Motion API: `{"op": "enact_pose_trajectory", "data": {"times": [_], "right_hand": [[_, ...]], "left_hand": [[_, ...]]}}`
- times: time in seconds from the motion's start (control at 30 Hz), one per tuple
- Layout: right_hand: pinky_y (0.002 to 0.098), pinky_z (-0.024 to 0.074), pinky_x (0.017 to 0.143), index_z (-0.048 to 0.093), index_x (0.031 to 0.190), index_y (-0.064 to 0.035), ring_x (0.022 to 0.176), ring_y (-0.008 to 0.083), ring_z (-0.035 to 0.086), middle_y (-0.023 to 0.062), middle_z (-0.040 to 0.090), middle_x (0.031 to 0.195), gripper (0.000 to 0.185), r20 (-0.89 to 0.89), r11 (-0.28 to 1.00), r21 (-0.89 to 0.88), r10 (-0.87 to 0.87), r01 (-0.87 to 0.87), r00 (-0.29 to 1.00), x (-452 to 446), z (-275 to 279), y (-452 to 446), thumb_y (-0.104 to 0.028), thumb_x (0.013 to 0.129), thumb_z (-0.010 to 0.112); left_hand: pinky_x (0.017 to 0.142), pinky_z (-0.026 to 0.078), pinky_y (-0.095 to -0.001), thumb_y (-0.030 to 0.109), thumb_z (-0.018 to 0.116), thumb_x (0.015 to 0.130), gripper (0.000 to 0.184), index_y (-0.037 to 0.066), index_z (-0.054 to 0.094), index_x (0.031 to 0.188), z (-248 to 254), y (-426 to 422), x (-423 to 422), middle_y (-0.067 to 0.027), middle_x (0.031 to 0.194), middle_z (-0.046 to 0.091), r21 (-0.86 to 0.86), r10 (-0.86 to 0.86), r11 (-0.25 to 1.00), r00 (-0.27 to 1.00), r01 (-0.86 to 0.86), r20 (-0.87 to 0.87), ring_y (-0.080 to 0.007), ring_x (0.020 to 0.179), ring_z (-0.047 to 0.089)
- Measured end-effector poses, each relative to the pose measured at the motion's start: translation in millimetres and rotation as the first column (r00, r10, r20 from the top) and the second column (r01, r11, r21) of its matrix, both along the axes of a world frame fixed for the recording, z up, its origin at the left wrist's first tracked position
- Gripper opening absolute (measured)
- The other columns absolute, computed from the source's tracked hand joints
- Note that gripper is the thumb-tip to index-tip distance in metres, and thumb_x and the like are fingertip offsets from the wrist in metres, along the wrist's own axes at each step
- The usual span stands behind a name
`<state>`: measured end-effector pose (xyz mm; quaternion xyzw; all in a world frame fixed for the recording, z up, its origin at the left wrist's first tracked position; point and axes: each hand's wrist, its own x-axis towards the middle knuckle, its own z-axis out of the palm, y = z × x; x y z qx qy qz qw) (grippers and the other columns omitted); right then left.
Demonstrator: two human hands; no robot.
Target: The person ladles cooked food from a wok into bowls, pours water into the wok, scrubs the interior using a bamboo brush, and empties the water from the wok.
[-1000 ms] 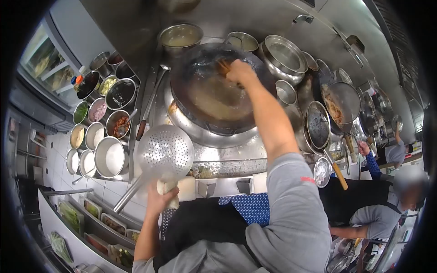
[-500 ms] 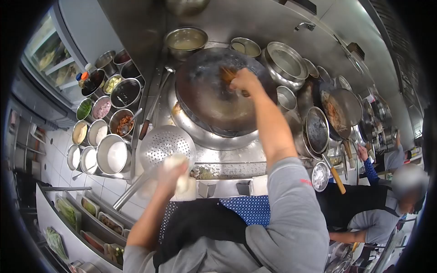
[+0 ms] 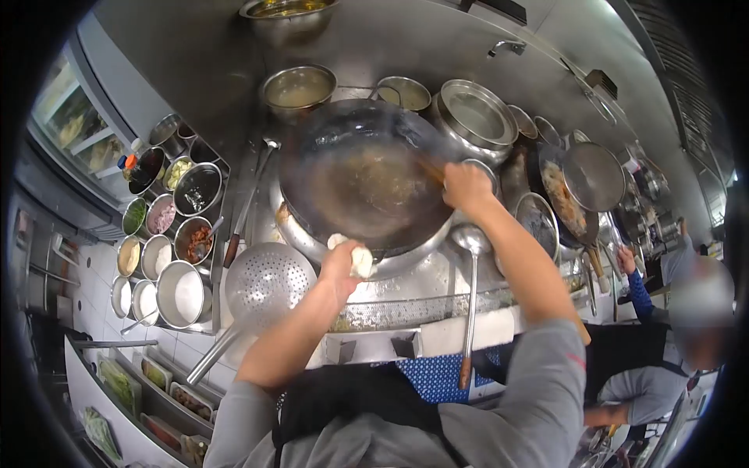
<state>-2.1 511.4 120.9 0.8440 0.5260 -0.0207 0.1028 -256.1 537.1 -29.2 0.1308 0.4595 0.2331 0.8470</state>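
A large dark wok point(image 3: 343, 175) sits on the steel range in front of me, its inside wet and hazy with steam. My left hand point(image 3: 340, 267) is closed on a folded white cloth point(image 3: 361, 261) against the wok's near rim. Over the right side of the wok, my right hand point(image 3: 468, 189) grips the handle of a brown bamboo brush point(image 3: 431, 168); its bristle end is blurred. Below that hand lies a steel ladle point(image 3: 472, 240) with a wooden handle end. A perforated strainer point(image 3: 269, 279) rests left of my left hand.
Several steel containers of ingredients stand left, including a white-filled pot point(image 3: 180, 292). A long-handled utensil point(image 3: 251, 204) lies beside the wok. Metal bowls point(image 3: 299, 87) line the back. Pans point(image 3: 562, 199) stand right, near a co-worker point(image 3: 647, 374).
My left hand has gone from above the strainer to the wok's near rim with the cloth. My right hand has moved from the wok's middle to its right side with the brush.
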Motion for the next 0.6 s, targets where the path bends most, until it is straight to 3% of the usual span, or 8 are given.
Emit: {"op": "enact_pose_trajectory", "data": {"times": [0.03, 0.13, 0.2, 0.27, 0.37, 0.43, 0.5, 0.6], "right_hand": [[0.0436, 0.0537, 0.091, 0.067, 0.112, -0.006, 0.108, 0.0348, 0.066, 0.0191, 0.071, 0.107, 0.037, -0.024, 0.996, 0.094, 0.004, -0.002, 1.0, 18.3, -17.6, 36.4, -0.022, 0.08, 0.07], [0.0432, 0.0508, 0.096, 0.07, 0.119, -0.0139, 0.111, 0.036, 0.065, 0.0186, 0.069, 0.118, 0.047, -0.476, 0.929, 0.303, -0.047, 0.214, 0.878, -5.3, -57.5, 125.0, -0.027, 0.074, 0.074], [0.0415, 0.0511, 0.096, 0.071, 0.115, -0.0124, 0.11, 0.0356, 0.066, 0.0196, 0.07, 0.114, 0.049, -0.508, 0.928, 0.322, 0.0, 0.19, 0.861, -53.1, -63.2, 131.9, -0.029, 0.07, 0.079], [0.0411, 0.0512, 0.096, 0.072, 0.114, -0.0128, 0.111, 0.0351, 0.065, 0.0193, 0.069, 0.115, 0.049, -0.536, 0.957, 0.261, 0.033, 0.128, 0.844, -76.8, -56.0, 105.2, -0.028, 0.068, 0.079], [0.0407, 0.0516, 0.096, 0.073, 0.114, -0.0155, 0.112, 0.0341, 0.065, 0.0172, 0.069, 0.117, 0.048, -0.525, 0.987, 0.158, 0.073, 0.013, 0.848, -101.6, -0.6, 39.7, -0.028, 0.068, 0.079], [0.0412, 0.0517, 0.095, 0.072, 0.116, -0.016, 0.11, 0.034, 0.066, 0.017, 0.07, 0.115, 0.05, -0.54, 0.978, 0.202, 0.07, 0.048, 0.839, -99.7, 9.5, -10.9, -0.031, 0.069, 0.079], [0.0409, 0.0523, 0.093, 0.071, 0.119, -0.0158, 0.107, 0.0339, 0.067, 0.0176, 0.071, 0.113, 0.052, -0.525, 0.927, 0.357, 0.098, 0.114, 0.845, -99.8, 13.5, -67.7, -0.033, 0.071, 0.079], [0.0363, 0.0513, 0.092, 0.069, 0.124, -0.0128, 0.103, 0.0293, 0.069, 0.0175, 0.072, 0.109, 0.056, -0.747, 0.828, 0.364, -0.013, 0.426, 0.665, -100.0, 14.5, -144.7, -0.033, 0.073, 0.078]], "left_hand": [[0.06, 0.056, -0.0453, 0.008, 0.058, 0.088, 0.012, 0.009, 0.059, 0.099, -2.4, 1.2, 1.5, -0.0078, 0.082, 0.064, 0.052, 0.009, 0.999, 1.0, -0.009, 0.007, -0.0243, 0.071, 0.065], [0.053, 0.053, -0.0429, 0.005, 0.057, 0.085, 0.014, 0.007, 0.059, 0.099, -1.6, -3.1, 2.8, -0.0083, 0.081, 0.064, 0.125, 0.095, 0.988, 0.994, -0.087, -0.059, -0.0234, 0.068, 0.065], [0.049, 0.051, -0.0416, 0.006, 0.059, 0.084, 0.016, 0.005, 0.059, 0.1, 8.2, -9.0, 2.8, -0.0077, 0.08, 0.063, 0.176, 0.155, 0.976, 0.98, -0.132, -0.122, -0.0221, 0.065, 0.064], [0.048, 0.051, -0.0404, 0.007, 0.061, 0.084, 0.017, 0.005, 0.06, 0.101, 28.0, -15.3, -3.0, -0.0067, 0.078, 0.062, 0.251, 0.123, 0.966, 0.959, -0.058, -0.254, -0.0208, 0.062, 0.063], [0.049, 0.051, -0.0377, 0.008, 0.063, 0.085, 0.012, 0.009, 0.06, 0.097, 30.2, -15.5, -15.8, -0.0044, 0.076, 0.062, 0.296, 0.15, 0.95, 0.979, -0.103, -0.14, -0.0197, 0.061, 0.062], [0.049, 0.051, -0.0357, 0.008, 0.063, 0.085, 0.009, 0.01, 0.061, 0.093, 23.8, -8.2, -33.8, -0.0034, 0.075, 0.061, 0.376, 0.129, 0.923, 0.987, -0.084, -0.097, -0.0184, 0.06, 0.062], [0.048, 0.049, -0.0344, 0.007, 0.062, 0.084, 0.006, 0.011, 0.061, 0.088, 38.2, -4.4, -61.5, -0.0026, 0.072, 0.061, 0.406, 0.107, 0.91, 0.993, -0.08, -0.044, -0.0166, 0.059, 0.062], [0.048, 0.049, -0.0317, 0.004, 0.062, 0.081, 0.007, 0.001, 0.064, 0.088, 58.4, 10.4, -101.0, -0.0068, 0.074, 0.064, 0.529, 0.065, 0.848, 0.997, -0.036, -0.036, -0.018, 0.057, 0.063]]}}
